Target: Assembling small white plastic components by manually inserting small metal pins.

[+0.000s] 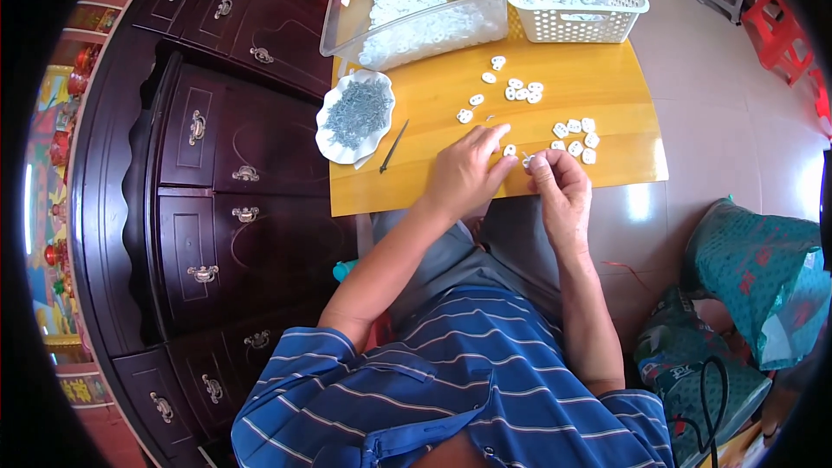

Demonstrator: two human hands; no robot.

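Small white plastic pieces with holes lie on a yellow wooden table (416, 182). My right hand (562, 199) is closed in a pinch at the table's near edge, on a small white plastic piece (527, 161). To its left, my left hand (466, 172) rests low over the table with thumb and fingers apart. Just off its fingertips lies another white piece (510, 150); I cannot tell whether they touch. Beyond my right hand lies a group of white pieces (574, 126). Farther back sits a second cluster (523, 92).
A white scalloped dish (328, 140) holds many small grey metal parts. Beside it lies a thin dark pointed tool (394, 147). At the back stand a clear bin (416, 45) and a white basket (581, 28), both full of white pieces. A dark wooden cabinet (208, 208) flanks the left.
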